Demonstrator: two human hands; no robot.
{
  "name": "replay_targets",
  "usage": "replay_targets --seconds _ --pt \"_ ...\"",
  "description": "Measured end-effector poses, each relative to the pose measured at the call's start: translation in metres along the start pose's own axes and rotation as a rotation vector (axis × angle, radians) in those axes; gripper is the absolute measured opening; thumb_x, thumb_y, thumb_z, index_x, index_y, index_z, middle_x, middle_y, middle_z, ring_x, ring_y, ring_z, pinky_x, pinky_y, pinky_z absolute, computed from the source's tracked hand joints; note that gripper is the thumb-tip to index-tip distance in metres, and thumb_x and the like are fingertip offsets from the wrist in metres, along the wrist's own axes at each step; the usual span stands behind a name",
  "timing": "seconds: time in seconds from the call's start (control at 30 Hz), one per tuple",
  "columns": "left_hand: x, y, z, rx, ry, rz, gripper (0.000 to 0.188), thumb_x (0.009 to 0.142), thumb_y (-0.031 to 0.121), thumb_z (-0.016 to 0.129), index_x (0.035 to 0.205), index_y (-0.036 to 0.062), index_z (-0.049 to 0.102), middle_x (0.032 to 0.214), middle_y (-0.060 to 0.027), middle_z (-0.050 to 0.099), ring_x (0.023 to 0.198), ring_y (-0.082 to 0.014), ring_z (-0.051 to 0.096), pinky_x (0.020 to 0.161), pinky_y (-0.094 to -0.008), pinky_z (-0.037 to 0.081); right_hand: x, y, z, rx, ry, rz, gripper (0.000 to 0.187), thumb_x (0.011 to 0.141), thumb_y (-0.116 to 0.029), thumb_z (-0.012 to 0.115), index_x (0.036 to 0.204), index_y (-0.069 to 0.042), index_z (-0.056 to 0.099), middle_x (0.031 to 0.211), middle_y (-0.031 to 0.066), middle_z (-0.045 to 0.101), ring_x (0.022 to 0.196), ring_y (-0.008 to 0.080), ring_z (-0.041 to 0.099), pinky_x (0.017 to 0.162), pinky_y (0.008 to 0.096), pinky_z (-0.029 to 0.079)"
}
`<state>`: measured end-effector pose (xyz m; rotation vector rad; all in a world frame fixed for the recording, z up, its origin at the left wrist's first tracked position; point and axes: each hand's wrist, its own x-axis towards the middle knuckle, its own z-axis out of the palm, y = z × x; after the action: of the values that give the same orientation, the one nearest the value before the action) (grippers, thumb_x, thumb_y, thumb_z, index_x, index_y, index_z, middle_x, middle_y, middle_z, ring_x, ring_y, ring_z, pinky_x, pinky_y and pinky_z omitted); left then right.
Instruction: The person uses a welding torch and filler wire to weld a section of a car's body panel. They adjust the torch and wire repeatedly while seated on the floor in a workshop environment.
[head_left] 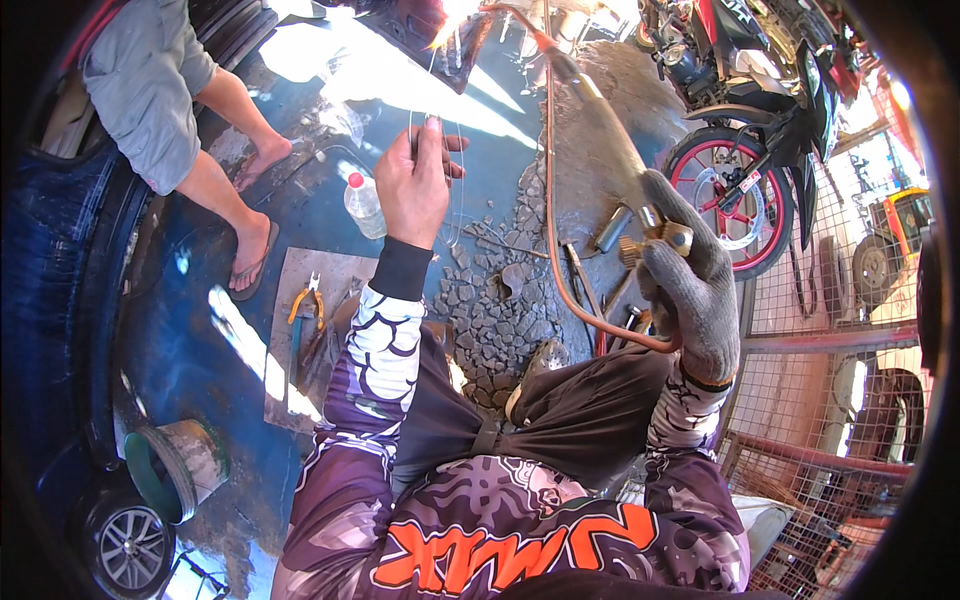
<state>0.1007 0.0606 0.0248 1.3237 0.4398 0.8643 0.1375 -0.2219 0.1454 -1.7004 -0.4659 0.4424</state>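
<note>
My right hand (pixel 695 280), in a grey glove, is wrapped round the valve end of a gas torch (pixel 615 125). Its copper-coloured neck bends left at the top, and an orange flame (pixel 448 32) glows near the tip. An orange-brown hose (pixel 551 200) loops beside the torch. Bare and raised left of centre, my left hand (pixel 415 190) pinches a thin wire (pixel 461 190), which runs up toward the flame and trails in a loop below. Beside the flame is a dark reddish panel (pixel 458 65); glare hides where the wire ends.
Left of me lie a capped clear bottle (pixel 364 207) and a board (pixel 275 370) with orange-handled pliers (pixel 312 300). Broken rubble (pixel 490 320) and a metal cylinder (pixel 612 229) are ahead. Another person's leg (pixel 225 190), a bucket (pixel 195 465), motorcycle wheel (pixel 775 215) and mesh fence (pixel 800 300) surround me.
</note>
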Motion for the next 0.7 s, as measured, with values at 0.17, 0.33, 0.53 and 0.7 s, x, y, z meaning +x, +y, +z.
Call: replay_targets --seconds 0.17,0.33,0.53,0.7 --pt "0.001 -0.004 -0.001 0.005 0.009 -0.041 0.041 0.11 0.028 0.055 0.081 -0.0013 0.059 0.08 -0.01 0.072 0.065 -0.0122 0.067 0.055 -0.0278 0.054 0.005 0.007 -0.013 0.025 0.2 0.017 0.059 0.099 -0.011 0.07 0.153 -0.003 0.051 0.089 -0.0004 0.064 0.063 0.0024 0.052 0.049 0.0174 0.039" --pt "0.001 -0.006 0.0 -0.003 0.034 -0.003 0.041 0.11 0.028 0.054 0.081 -0.0011 0.059 0.079 -0.0099 0.071 0.065 -0.0124 0.068 0.055 -0.0279 0.054 0.012 0.013 -0.016 0.087 0.28 -0.09 0.059 0.099 -0.011 0.07 0.154 -0.003 0.05 0.083 -0.0008 0.062 0.058 0.0022 0.05 0.045 0.0175 0.035" --pt "0.002 -0.007 0.002 0.007 0.046 -0.009 0.042 0.11 0.029 0.054 0.081 0.0002 0.058 0.082 -0.0117 0.074 0.058 -0.0118 0.065 0.053 -0.0271 0.051 0.0 0.009 -0.013 0.094 0.168 -0.043 0.061 0.097 -0.008 0.07 0.154 -0.003 0.049 0.085 -0.0021 0.06 0.06 0.0021 0.049 0.046 0.0184 0.036" --pt "0.002 -0.005 0.002 0.011 0.038 -0.017 0.043 0.11 0.03 0.053 0.08 0.0006 0.057 0.082 -0.0121 0.074 0.057 -0.0115 0.065 0.053 -0.0267 0.05 -0.003 0.006 -0.007 0.063 0.043 -0.015 0.064 0.094 -0.003 0.072 0.154 -0.003 0.05 0.113 0.0045 0.066 0.077 0.0043 0.058 0.062 0.0185 0.047"
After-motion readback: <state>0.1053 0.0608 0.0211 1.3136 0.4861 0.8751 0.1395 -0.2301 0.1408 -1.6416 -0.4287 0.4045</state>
